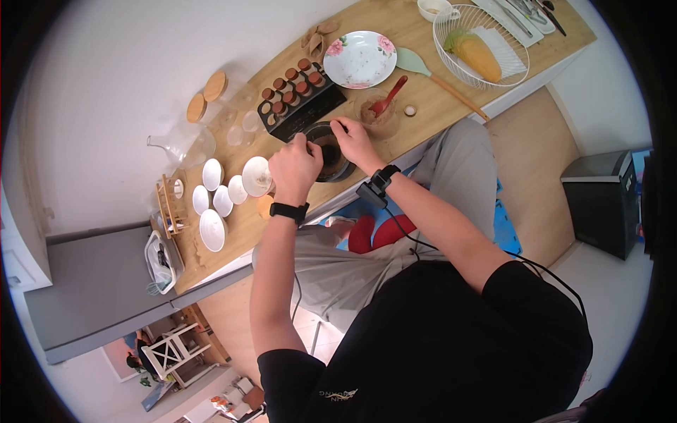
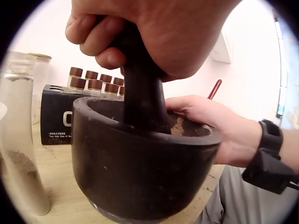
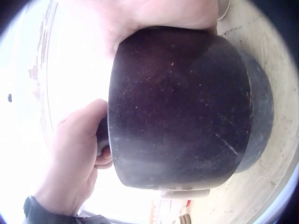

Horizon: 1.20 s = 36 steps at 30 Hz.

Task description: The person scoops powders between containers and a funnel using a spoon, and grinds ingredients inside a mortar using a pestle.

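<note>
The black mortar (image 1: 343,172) (image 2: 145,175) (image 3: 182,107) stands near the front edge of the wooden counter. My left hand (image 1: 293,169) (image 2: 173,37) (image 3: 70,158) grips the top of the dark pestle (image 2: 145,105), whose lower end is inside the mortar and hidden by the near wall. Brown residue clings to the inner wall in the left wrist view. On the opposite side of the mortar, my right hand (image 1: 358,146) (image 2: 222,126) (image 3: 159,13) holds the rim and outer side, its thumb at the rim.
A black rack of jars (image 1: 305,109) is behind the mortar. Right of it sit a container with a red spoon (image 1: 389,97), a floral plate (image 1: 361,60), a spatula (image 1: 448,86) and a wire basket (image 1: 513,77). Several white bowls (image 1: 212,230) stand to the left.
</note>
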Each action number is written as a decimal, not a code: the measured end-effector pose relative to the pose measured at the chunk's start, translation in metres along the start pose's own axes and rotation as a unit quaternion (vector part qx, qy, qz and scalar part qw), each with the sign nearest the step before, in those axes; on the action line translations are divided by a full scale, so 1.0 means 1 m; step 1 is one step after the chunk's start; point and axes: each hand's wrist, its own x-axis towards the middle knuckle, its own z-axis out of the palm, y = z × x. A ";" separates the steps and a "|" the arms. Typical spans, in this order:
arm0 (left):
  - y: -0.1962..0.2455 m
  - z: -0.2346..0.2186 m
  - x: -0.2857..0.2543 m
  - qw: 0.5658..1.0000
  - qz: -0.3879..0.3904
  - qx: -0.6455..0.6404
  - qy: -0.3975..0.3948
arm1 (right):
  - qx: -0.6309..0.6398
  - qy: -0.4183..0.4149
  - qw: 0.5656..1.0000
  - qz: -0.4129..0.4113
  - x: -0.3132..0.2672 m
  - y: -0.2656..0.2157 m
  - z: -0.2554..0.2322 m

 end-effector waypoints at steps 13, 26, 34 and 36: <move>-0.001 0.019 0.039 1.000 -0.006 -0.012 0.010 | -0.015 -0.003 1.000 -0.016 0.002 0.003 -0.001; 0.029 0.003 0.008 0.996 0.084 0.011 0.040 | 0.012 -0.014 1.000 0.003 0.003 0.013 0.001; 0.010 0.017 0.042 1.000 0.002 0.005 0.007 | -0.007 -0.015 1.000 -0.015 0.002 0.008 -0.001; -0.005 0.019 0.035 0.999 -0.030 -0.018 0.000 | -0.006 -0.002 1.000 -0.006 0.001 0.008 0.001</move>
